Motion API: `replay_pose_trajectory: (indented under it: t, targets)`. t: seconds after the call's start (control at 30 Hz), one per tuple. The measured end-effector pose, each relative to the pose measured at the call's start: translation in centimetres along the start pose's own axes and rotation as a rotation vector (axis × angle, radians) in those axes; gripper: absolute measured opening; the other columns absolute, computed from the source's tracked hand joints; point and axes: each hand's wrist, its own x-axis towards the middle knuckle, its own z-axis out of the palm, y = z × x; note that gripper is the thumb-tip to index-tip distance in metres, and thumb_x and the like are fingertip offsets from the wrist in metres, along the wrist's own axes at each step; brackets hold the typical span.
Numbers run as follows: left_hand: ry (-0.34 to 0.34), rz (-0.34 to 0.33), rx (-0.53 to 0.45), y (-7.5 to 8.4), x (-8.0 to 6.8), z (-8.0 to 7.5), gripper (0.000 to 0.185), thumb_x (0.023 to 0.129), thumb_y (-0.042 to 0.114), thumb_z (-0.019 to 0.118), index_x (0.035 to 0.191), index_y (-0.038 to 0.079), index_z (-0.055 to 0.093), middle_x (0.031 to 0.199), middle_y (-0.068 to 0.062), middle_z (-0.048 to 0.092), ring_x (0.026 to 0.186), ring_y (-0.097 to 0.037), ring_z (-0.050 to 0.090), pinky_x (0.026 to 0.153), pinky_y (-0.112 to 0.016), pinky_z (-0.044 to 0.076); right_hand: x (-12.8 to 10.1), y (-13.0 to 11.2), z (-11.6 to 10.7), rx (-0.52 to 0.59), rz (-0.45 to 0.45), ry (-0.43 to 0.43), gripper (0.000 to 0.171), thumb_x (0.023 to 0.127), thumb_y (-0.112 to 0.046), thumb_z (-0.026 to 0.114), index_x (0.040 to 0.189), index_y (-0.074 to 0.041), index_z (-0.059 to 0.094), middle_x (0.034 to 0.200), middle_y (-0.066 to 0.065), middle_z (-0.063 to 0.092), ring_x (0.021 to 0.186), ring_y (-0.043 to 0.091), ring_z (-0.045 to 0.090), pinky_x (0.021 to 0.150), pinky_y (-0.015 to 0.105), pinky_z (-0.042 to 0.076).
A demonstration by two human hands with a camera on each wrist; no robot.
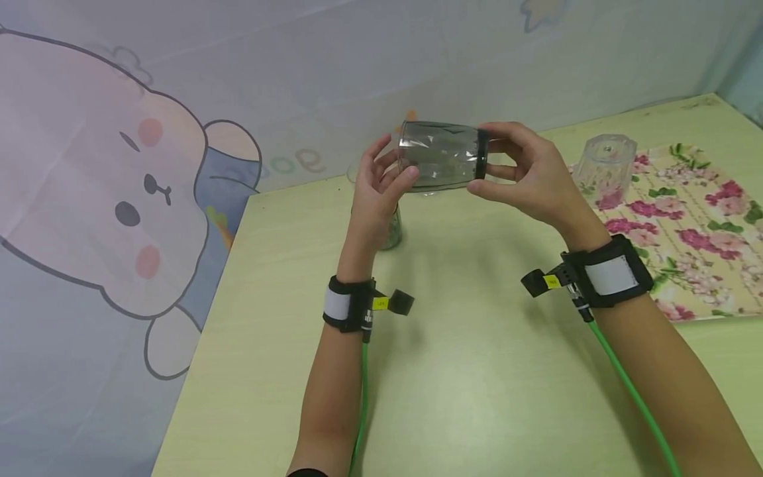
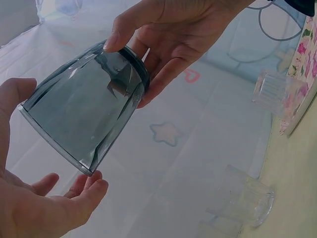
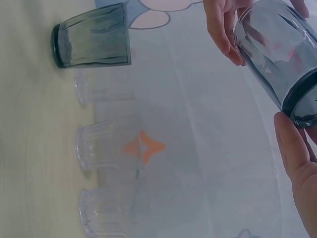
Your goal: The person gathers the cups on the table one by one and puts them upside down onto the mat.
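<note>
A tinted grey drinking glass (image 1: 444, 156) lies sideways in the air above the table, held between both hands. My right hand (image 1: 527, 175) grips its thick dark base with thumb and fingers. At the other end, my left hand (image 1: 381, 175) has its thumb and fingertips on opposite sides of the rim, as the left wrist view shows. Behind the left hand, a second grey glass (image 3: 94, 37) stands upright on the table, mostly hidden in the head view. Several clear glasses (image 3: 111, 148) stand in a row beside it.
On the right, a flower-patterned tray (image 1: 703, 218) lies on the pale table (image 1: 465, 371), with an upside-down clear glass (image 1: 607, 162) on its left part. A printed cloth backdrop (image 1: 369, 79) hangs behind the table. Green cables (image 1: 632, 391) run along both forearms.
</note>
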Motion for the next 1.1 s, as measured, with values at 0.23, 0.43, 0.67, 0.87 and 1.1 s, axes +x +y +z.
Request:
replay_pose_trajectory:
  t: [0.23,0.43,0.67,0.87,1.1]
  targets:
    - [0.008,0.191,0.051,0.15,-0.09,-0.05,0.071,0.082,0.007,0.065,0.145,0.010,0.033,0.145,-0.011,0.040,0.133,-0.018,0.043,0.115,-0.030,0.037,0.00,-0.07,0.12,-0.056,0.013,-0.007,0.062,0.075,0.006,0.073,0.133,-0.007,0.052,0.121,-0.004,0.054,0.111,0.011,0.057,0.088,0.010,0.051]
    - [0.075,0.368,0.217,0.30,-0.18,0.11,0.066,0.081,0.001,0.066,0.140,0.001,0.037,0.143,-0.015,0.043,0.133,-0.016,0.044,0.117,-0.027,0.033,0.05,0.05,0.24,-0.084,0.030,-0.003,0.063,0.075,0.004,0.075,0.133,-0.008,0.052,0.120,-0.007,0.053,0.112,0.010,0.056,0.090,0.011,0.051]
    - [0.122,0.688,0.606,0.36,0.00,0.28,0.055,0.078,0.007,0.063,0.130,-0.002,0.049,0.133,-0.018,0.049,0.129,-0.024,0.045,0.114,-0.029,0.035,0.07,0.15,0.38,-0.147,0.059,0.007,0.064,0.075,0.001,0.076,0.134,-0.010,0.053,0.120,-0.010,0.052,0.112,0.008,0.055,0.092,0.012,0.051]
    - [0.101,0.778,0.896,0.68,-0.10,0.44,0.055,0.076,0.009,0.064,0.129,0.001,0.052,0.134,-0.019,0.048,0.129,-0.027,0.043,0.111,-0.032,0.034,0.16,0.37,0.62,-0.208,0.080,0.030,0.065,0.074,-0.002,0.078,0.133,-0.010,0.053,0.116,-0.013,0.052,0.110,0.006,0.056,0.092,0.015,0.052]
    - [0.012,0.743,1.079,0.78,-0.42,0.79,0.060,0.079,0.018,0.070,0.134,0.007,0.049,0.141,-0.016,0.043,0.132,-0.028,0.040,0.111,-0.035,0.036,0.21,0.50,0.78,-0.255,0.110,0.046,0.065,0.074,-0.007,0.079,0.133,-0.012,0.053,0.116,-0.013,0.051,0.108,0.005,0.055,0.091,0.016,0.053]
